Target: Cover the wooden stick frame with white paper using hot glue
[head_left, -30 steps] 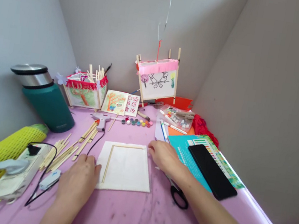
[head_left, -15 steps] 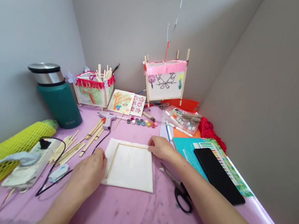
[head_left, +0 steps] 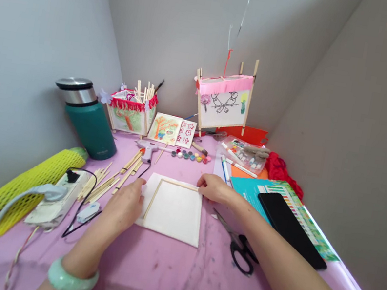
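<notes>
A white square sheet (head_left: 174, 213) lies on the pink-covered table in front of me, turned slightly askew. Two thin wooden sticks (head_left: 153, 200) meet in a corner on it, one along its top and one down its left side. My left hand (head_left: 126, 205) is closed at the sheet's left edge, its fingertips partly hidden. At the top right corner, my right hand (head_left: 213, 188) pinches the sheet by the end of the top stick. Black-handled scissors (head_left: 242, 254) lie beside my right forearm.
Beyond the sheet are a glue gun (head_left: 148, 151), loose sticks (head_left: 103, 187) and paint pots (head_left: 191, 156). A power strip (head_left: 55, 206) and green bottle (head_left: 88, 130) stand left. A phone (head_left: 291, 228) lies right. A decorated lantern (head_left: 224, 103) hangs at the back.
The sheet has turned slightly clockwise with both hands still at its edges. The whole view has shifted, so a pale green bangle now shows on my left wrist.
</notes>
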{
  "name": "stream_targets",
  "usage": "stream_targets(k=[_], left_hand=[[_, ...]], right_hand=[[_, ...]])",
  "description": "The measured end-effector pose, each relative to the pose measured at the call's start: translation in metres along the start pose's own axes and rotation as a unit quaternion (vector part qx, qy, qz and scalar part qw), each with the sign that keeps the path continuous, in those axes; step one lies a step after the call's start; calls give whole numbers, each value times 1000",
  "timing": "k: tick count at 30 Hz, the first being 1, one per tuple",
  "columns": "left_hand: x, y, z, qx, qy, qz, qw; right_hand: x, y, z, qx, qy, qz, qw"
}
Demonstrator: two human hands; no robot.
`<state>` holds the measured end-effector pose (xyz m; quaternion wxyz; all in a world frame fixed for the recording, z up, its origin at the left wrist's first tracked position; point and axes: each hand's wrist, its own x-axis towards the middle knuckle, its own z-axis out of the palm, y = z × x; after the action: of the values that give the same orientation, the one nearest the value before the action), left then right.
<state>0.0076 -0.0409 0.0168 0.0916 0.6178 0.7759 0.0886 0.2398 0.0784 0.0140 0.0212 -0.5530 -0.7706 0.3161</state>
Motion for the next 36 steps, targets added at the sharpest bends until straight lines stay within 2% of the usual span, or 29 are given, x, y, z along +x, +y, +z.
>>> stream_targets(k=[8,13,20,28,36], left_hand=[[14,-2,-3,0,-9,7,1000],[23,-2,-9,-6,-17,17,1000],[22,-7,-7,-20,-21,20,999],[20,-13,-3,-28,-46,20,998],[24,-6,-13,-8,-43,36,998]], right_hand=[[-5,10,2,68,20,-15,997],[-9,12,5,87,55,-25,994],[2,12,10,105,87,-45,990],[3,12,5,129,70,-35,989],[-6,6,2,156,64,-8,986]])
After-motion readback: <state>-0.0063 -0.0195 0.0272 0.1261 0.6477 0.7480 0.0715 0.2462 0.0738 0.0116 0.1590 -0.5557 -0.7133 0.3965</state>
